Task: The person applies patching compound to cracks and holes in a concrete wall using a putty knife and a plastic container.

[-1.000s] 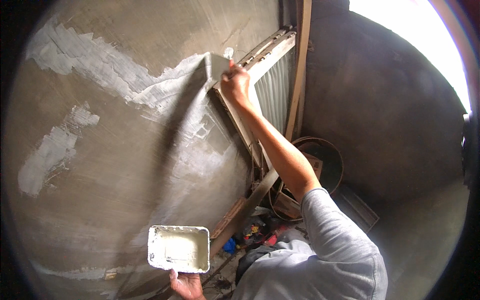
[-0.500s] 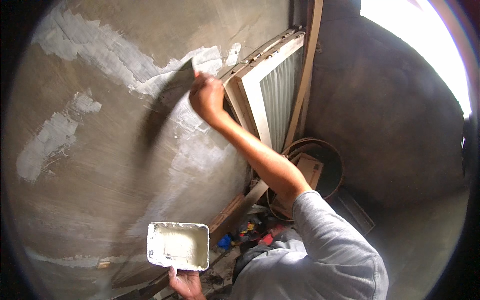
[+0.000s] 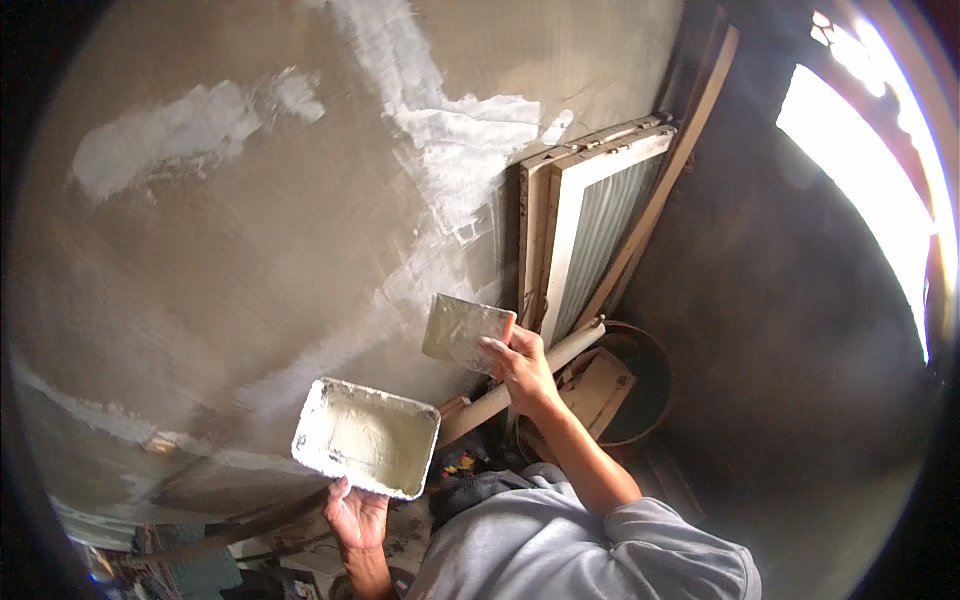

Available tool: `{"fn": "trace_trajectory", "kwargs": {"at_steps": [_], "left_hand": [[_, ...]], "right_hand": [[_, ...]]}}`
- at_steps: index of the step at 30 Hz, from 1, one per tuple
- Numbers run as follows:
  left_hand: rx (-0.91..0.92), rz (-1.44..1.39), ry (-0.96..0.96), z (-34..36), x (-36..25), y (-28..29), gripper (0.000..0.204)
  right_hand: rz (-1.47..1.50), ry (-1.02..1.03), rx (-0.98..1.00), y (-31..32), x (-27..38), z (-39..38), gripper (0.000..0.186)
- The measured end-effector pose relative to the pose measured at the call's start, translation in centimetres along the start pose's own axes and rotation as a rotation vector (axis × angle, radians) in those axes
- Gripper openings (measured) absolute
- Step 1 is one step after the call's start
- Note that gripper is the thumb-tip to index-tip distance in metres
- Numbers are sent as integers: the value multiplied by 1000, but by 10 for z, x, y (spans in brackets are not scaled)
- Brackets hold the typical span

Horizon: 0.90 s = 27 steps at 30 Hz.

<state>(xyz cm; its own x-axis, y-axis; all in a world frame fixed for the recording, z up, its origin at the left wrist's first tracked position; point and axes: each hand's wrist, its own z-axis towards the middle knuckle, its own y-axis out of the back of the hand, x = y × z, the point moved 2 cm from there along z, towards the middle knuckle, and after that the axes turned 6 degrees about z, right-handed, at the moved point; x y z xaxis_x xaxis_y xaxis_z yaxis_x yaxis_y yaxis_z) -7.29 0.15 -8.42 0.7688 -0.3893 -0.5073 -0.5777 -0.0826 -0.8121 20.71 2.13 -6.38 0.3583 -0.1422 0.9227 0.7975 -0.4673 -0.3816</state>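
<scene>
My left hand (image 3: 358,517) grips the lower edge of a white rectangular tub (image 3: 312,432), tilted so its inside shows. Creamy filler paste (image 3: 368,440) coats the bottom and walls of the tub. In my right hand (image 3: 522,366) is a wide, flat putty knife (image 3: 462,330), its blade smeared with paste and an orange-red strip showing by my fingers. The knife is up and to the right of the tub, apart from it and in front of the wall. White filler patches (image 3: 470,130) run in irregular bands over the grey-brown wall (image 3: 270,260).
White window frames (image 3: 560,250) with ribbed glass lean against the wall, beside a long wooden strip (image 3: 665,180). Below them stands a round bin (image 3: 665,385) holding cardboard (image 3: 600,395). Clutter lies along the foot of the wall. Bright light enters through an opening (image 3: 860,190) at upper right.
My right hand has come down from the upper wall with the putty knife, toward the tub. The tub is tilted more and sits slightly higher in view. The view itself has shifted.
</scene>
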Motion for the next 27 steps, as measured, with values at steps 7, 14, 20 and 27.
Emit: {"fn": "trace_trajectory", "kwargs": {"at_steps": [7,14,20,27], "left_hand": [[114,-41,52,7,-2,15,51],[103,-26,117,7,-4,8,51],[38,25,128,5,-4,9,48],[26,130,72,6,-1,19,44]], "right_hand": [[297,-62,-49,32,-10,-33,4],[347,-51,-20,12,6,-57,8],[208,16,71,-2,9,-76,11],[-361,53,210,-45,28,-89,17]]}}
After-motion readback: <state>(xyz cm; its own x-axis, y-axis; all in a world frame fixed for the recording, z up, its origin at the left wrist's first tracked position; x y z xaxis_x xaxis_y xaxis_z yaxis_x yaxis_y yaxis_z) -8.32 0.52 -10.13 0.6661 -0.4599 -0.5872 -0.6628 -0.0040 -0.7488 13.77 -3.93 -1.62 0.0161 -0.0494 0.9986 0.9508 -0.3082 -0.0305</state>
